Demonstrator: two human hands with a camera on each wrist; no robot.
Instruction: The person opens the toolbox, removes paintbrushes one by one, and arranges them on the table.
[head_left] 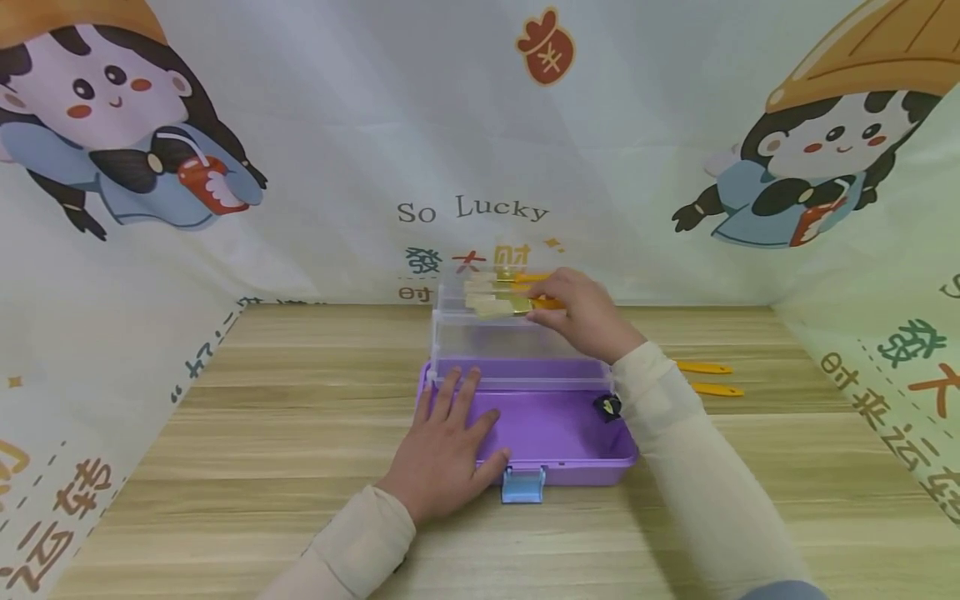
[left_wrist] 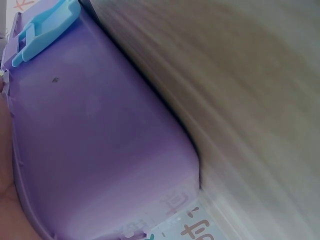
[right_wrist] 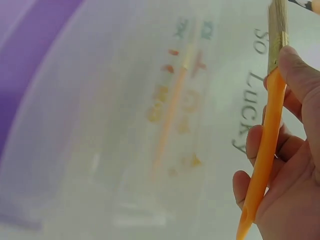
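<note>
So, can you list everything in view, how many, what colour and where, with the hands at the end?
Box: 1, purple, centre of the table
Latch: 1, light blue, box's front
Lid: 1, clear, raised at the box's back
Paintbrush: 1, orange handle and pale bristles, held up near the lid; a second brush shape there may be a reflection
Handles: 2, orange, table's right side, partly hidden
Small item: 1, black, box's right end, unclear
Table: 1, wood-grain
Backdrop: white, printed, behind and at both sides
Sleeves: 2, cream, forearms
Left hand: 1, on the box's left side
Right hand: 1, holding the paintbrush
</note>
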